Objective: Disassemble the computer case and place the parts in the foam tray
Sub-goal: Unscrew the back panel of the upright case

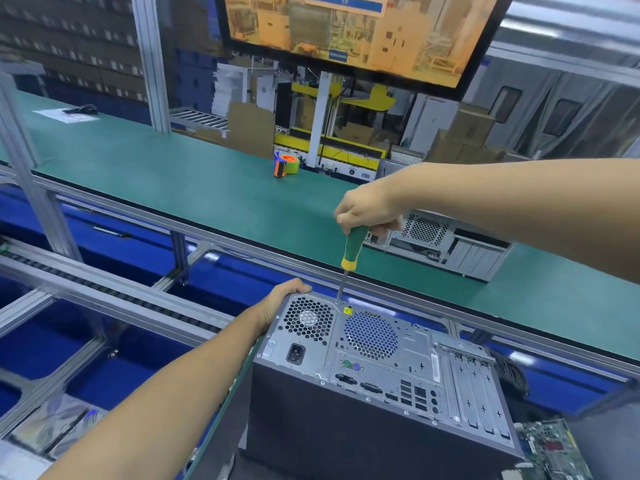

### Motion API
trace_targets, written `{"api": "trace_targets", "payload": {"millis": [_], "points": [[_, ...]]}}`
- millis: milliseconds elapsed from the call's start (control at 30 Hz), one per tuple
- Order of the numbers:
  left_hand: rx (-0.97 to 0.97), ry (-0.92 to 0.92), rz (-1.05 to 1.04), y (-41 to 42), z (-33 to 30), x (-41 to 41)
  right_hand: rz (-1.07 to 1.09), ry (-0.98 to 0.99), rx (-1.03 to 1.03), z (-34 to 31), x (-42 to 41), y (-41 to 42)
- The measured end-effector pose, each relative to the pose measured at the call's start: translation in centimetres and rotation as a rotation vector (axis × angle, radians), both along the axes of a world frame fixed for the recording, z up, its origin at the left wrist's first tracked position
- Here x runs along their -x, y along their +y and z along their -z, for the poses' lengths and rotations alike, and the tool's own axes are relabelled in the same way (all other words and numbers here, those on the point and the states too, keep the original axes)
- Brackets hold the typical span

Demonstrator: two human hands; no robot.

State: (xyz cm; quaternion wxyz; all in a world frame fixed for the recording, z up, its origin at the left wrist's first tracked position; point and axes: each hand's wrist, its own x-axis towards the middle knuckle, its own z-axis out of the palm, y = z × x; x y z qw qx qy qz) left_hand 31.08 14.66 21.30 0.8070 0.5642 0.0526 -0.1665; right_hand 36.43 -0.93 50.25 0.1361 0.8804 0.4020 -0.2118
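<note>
Beyond the green conveyor belt (207, 188), we brace the grey steel computer case (381, 368) with our left hand (282, 297) curled over its 10 o'clock corner while our right hand (369, 211) clamps the green-and-yellow screwdriver (353, 251) on a rear-panel screw; next, we judge, back it out.

light: bright, even | shadows: soft | edges: wide-angle bending | blur: left rails, lower corners

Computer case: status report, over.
Left hand steadies computer case corner. Right hand grips screwdriver, tip at rear-panel screw. Nothing in the way.
</note>
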Motion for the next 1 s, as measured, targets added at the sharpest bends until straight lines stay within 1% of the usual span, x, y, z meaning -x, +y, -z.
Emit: {"api": "trace_targets", "payload": {"millis": [133,200,300,367,467,500,533,600,667,767,833,867,900,967,1000], "points": [[-0.018,-0.017,-0.003,-0.1,-0.1,0.2,-0.035,0.101,-0.024,-0.5,0.1,0.1],[0.007,-0.009,-0.021,-0.2,-0.2,0.3,-0.068,0.110,-0.046,-0.2,0.3,0.1],[0.003,0.006,-0.039,-0.5,-0.4,0.3,-0.118,0.109,-0.142,0.3,0.0,0.0],[-0.009,0.016,-0.046,-0.5,-0.4,0.4,-0.132,0.050,-0.163,0.7,-0.3,-0.2],[-0.025,0.016,-0.050,-0.4,-0.5,0.5,-0.226,-0.162,0.037,0.5,-0.6,-0.7],[-0.026,0.018,-0.050,-0.4,-0.5,0.5,-0.242,-0.194,0.080,0.3,-0.5,-0.9],[-0.025,0.020,-0.051,-0.4,-0.4,0.5,-0.255,-0.183,0.083,0.2,-0.5,-1.1],[-0.018,0.018,-0.053,-0.5,-0.4,0.5,-0.236,-0.042,0.003,-0.1,-0.7,-1.4],[0.001,0.012,-0.056,-0.5,-0.4,0.4,-0.215,0.089,-0.155,0.1,-0.5,-1.8],[0.008,0.024,-0.071,-0.5,-0.4,0.3,-0.198,0.161,-0.318,1.1,-0.2,-2.4],[0.014,0.020,-0.064,-0.5,-0.3,0.3,-0.133,0.184,-0.343,1.3,-0.5,-2.5],[0.021,0.016,-0.060,-0.6,-0.3,0.3,-0.112,0.177,-0.330,1.3,-0.8,-2.6],[0.026,0.012,-0.059,-0.6,-0.3,0.4,-0.123,0.128,-0.266,1.0,-0.8,-2.6],[0.038,0.010,-0.063,-0.6,-0.5,0.4,-0.195,-0.010,-0.119,0.4,-0.8,-2.4],[0.041,0.012,-0.063,-0.6,-0.5,0.3,-0.214,-0.039,-0.080,0.3,-0.7,-2.2]]}}
